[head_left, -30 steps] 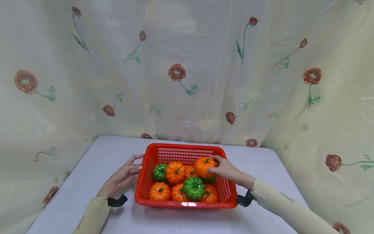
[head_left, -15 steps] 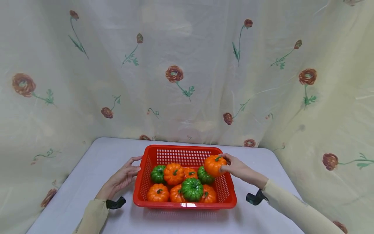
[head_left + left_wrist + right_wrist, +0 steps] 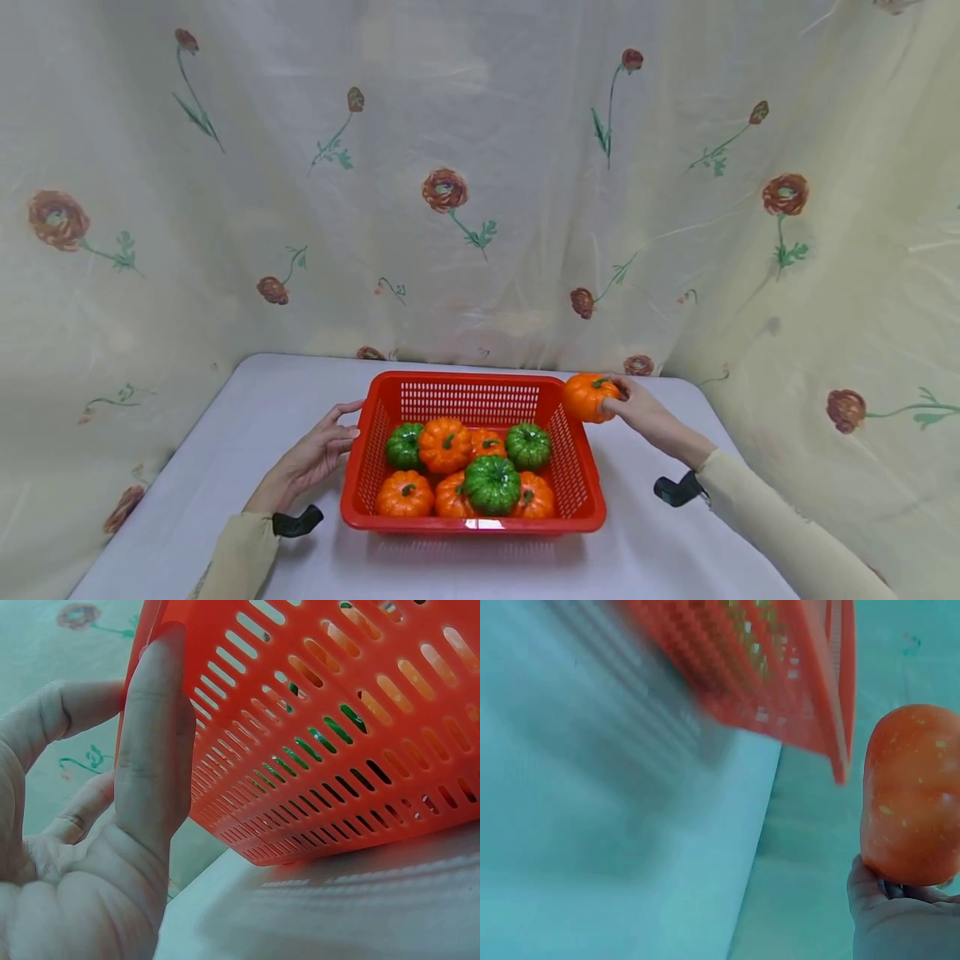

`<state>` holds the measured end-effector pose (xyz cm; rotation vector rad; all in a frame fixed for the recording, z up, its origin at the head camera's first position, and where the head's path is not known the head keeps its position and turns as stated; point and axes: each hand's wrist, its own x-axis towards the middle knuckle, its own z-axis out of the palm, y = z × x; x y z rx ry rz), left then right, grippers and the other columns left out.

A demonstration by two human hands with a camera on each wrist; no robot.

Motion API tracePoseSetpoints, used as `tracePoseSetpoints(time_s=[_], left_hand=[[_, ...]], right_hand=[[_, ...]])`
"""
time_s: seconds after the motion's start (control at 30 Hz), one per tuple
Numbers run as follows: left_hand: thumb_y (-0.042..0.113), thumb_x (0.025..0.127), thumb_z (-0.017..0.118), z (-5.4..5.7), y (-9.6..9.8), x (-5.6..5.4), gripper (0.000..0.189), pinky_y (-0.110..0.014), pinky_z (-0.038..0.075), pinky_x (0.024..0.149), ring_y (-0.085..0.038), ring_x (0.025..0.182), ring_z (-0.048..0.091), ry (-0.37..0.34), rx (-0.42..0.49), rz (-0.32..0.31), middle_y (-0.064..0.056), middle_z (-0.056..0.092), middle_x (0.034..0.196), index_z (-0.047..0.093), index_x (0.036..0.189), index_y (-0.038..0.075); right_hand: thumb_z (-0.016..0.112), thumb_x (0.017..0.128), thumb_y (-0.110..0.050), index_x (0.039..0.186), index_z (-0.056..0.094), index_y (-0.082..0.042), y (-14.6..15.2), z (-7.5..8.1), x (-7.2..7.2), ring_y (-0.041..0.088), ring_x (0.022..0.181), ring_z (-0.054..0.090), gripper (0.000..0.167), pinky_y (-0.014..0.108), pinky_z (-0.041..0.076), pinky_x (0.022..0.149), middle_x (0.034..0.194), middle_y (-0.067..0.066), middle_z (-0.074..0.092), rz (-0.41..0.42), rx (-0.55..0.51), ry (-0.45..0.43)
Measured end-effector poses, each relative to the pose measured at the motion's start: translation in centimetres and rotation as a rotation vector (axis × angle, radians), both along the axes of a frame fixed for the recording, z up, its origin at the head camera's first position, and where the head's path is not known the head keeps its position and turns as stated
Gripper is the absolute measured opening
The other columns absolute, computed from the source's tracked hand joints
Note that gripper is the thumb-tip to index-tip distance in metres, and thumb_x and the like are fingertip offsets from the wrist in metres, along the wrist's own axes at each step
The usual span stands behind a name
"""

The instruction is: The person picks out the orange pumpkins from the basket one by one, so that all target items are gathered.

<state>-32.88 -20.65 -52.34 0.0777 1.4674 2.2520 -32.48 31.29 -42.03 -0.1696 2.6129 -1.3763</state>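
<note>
My right hand (image 3: 643, 414) grips a small orange pumpkin (image 3: 585, 398) with a green stem, raised over the back right corner of the red basket (image 3: 420, 525). In the right wrist view, the pumpkin (image 3: 911, 795) sits between thumb and fingers, apart from the basket rim. My left hand (image 3: 318, 454) touches the basket's left side. The left wrist view has its fingers (image 3: 150, 742) extended against the basket wall near the rim. Inside the basket lie several orange pumpkins (image 3: 445, 445) and three green ones, one green pumpkin (image 3: 492, 485) on top at the front.
The basket stands in the middle of a table (image 3: 292, 392) with a white cover. Behind and on both sides hangs a pale curtain (image 3: 510, 100) with printed flowers. A dark strap (image 3: 678, 489) sits at the right wrist, another strap (image 3: 297, 522) at the left.
My right hand has carried the orange pumpkin up and right, from over the other pumpkins to the back right rim, uncovering a green pumpkin. The left hand stays at the basket's side.
</note>
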Motion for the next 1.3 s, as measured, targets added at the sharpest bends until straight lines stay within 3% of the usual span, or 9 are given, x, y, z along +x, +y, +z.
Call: tracePoseSetpoints(time_s=[0.17,0.43,0.8,1.03,1.3], left_hand=[[0.005,0.096,0.053,0.0,0.1,0.1,0.068,-0.032,0.058,0.084,-0.018,0.098,0.067,0.012,-0.007,-0.007,-0.007,0.056,0.125,0.018,0.151,0.022],[0.004,0.097,0.052,-0.1,-0.1,0.2,0.067,-0.031,0.059,0.082,-0.018,0.097,0.068,-0.005,0.013,-0.005,-0.006,0.057,0.125,0.018,0.151,0.023],[0.004,0.096,0.053,-0.1,-0.1,0.4,0.068,-0.033,0.058,0.085,-0.019,0.101,0.067,-0.004,0.025,-0.009,-0.006,0.057,0.125,0.018,0.151,0.023],[0.005,0.096,0.055,0.0,0.1,0.3,0.067,-0.035,0.057,0.087,-0.022,0.104,0.067,-0.006,0.031,0.003,-0.006,0.059,0.128,0.020,0.150,0.025],[0.005,0.096,0.054,0.1,-0.1,0.2,0.075,-0.034,0.056,0.089,-0.022,0.106,0.066,-0.007,0.051,-0.019,-0.005,0.058,0.129,0.010,0.154,0.023]], right_hand=[[0.053,0.092,-0.023,0.148,0.019,0.005,1.9,-1.0,-1.1,0.036,0.121,0.043,0.072,0.056,0.035,0.110,0.140,0.026,0.039,-0.059,-0.002,-0.008],[0.054,0.091,-0.022,0.146,0.023,0.005,3.7,-3.3,-2.0,0.036,0.118,0.043,0.070,0.054,0.037,0.108,0.136,0.026,0.041,-0.114,0.004,-0.044],[0.055,0.094,-0.028,0.147,0.017,0.008,5.5,-7.2,-2.3,0.043,0.126,0.036,0.075,0.060,0.030,0.112,0.144,0.031,0.031,-0.150,0.065,-0.125],[0.058,0.094,-0.034,0.147,0.017,0.008,6.7,-8.7,-2.3,0.045,0.128,0.033,0.079,0.061,0.028,0.113,0.146,0.032,0.026,-0.190,0.094,-0.146],[0.063,0.091,-0.033,0.145,0.018,0.010,6.8,-9.8,-2.3,0.046,0.128,0.034,0.083,0.061,0.028,0.113,0.146,0.033,0.027,-0.225,0.126,-0.109]])
